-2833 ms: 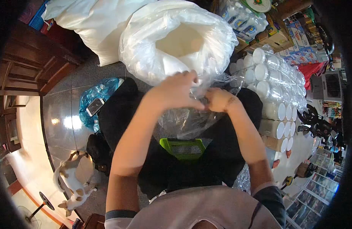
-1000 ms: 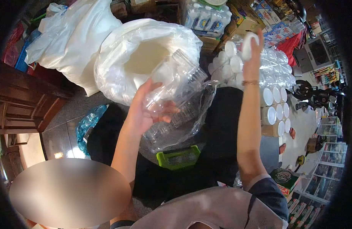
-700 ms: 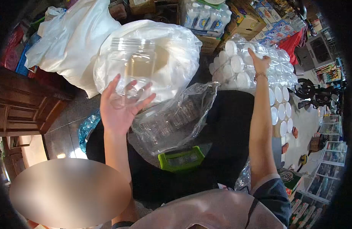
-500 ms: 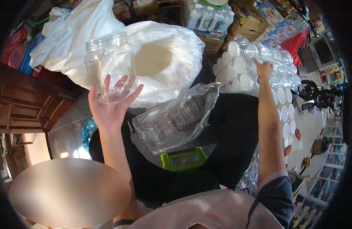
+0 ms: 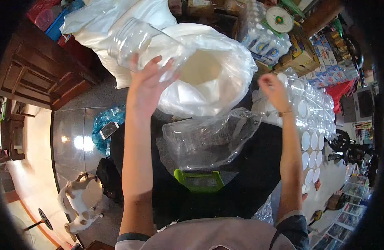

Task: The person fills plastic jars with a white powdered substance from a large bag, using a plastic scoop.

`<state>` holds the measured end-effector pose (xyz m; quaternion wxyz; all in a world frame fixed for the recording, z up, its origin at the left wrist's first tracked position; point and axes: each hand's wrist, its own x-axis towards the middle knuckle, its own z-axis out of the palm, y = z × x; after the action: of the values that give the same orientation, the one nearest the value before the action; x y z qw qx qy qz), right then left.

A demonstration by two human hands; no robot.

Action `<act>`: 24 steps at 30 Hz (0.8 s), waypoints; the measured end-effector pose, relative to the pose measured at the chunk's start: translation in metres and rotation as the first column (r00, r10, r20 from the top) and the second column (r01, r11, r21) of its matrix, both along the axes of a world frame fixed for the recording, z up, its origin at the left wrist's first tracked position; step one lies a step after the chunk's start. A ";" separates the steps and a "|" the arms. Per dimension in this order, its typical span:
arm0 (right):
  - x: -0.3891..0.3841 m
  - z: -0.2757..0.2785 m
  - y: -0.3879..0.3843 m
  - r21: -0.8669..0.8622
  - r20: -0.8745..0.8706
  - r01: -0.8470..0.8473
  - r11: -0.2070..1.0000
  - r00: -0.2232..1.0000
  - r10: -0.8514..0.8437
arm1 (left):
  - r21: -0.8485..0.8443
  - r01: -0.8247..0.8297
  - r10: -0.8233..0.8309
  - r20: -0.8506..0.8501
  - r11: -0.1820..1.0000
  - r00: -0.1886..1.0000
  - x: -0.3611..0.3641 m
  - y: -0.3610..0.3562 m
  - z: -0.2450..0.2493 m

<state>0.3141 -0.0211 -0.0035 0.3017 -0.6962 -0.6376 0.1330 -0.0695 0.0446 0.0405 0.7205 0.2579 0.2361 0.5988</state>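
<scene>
My left hand [image 5: 148,89] grips the base end of a clear plastic jar [image 5: 135,43]. The jar is tilted, its threaded mouth toward the upper left, in front of the white sack. An open white plastic-lined sack [image 5: 231,89] with pale contents stands just right of it. My right hand [image 5: 276,96] is raised between that sack and a wrapped bundle of clear jars with white lids [image 5: 312,98]. Its fingers are curled together; whether anything is in them cannot be made out. A crumpled clear plastic bag [image 5: 204,141] lies between my legs, below both hands.
A green-edged object [image 5: 199,181] lies near my lap. On the left floor are a phone [image 5: 109,130] on a blue plastic bag [image 5: 101,143] and a white-and-brown animal [image 5: 79,202]. Bottle packs [image 5: 263,43], a round scale [image 5: 279,19] and cartons [image 5: 302,52] stand at the back.
The view has swung left, bringing the animal and phone into sight. The jar has tipped from upright to leaning left. My right hand has drawn away from the jar bundle toward the sack.
</scene>
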 end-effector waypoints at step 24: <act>-0.123 -0.215 0.232 -0.690 -0.392 -0.052 0.722 0.866 -0.311 | -0.266 0.028 0.019 0.171 0.963 0.985 -0.013 0.021 0.003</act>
<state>0.1913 0.2106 -0.2182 0.1835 -0.7458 -0.3960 0.5032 -0.0826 0.0653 0.0433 0.7678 0.1062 0.2514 0.5797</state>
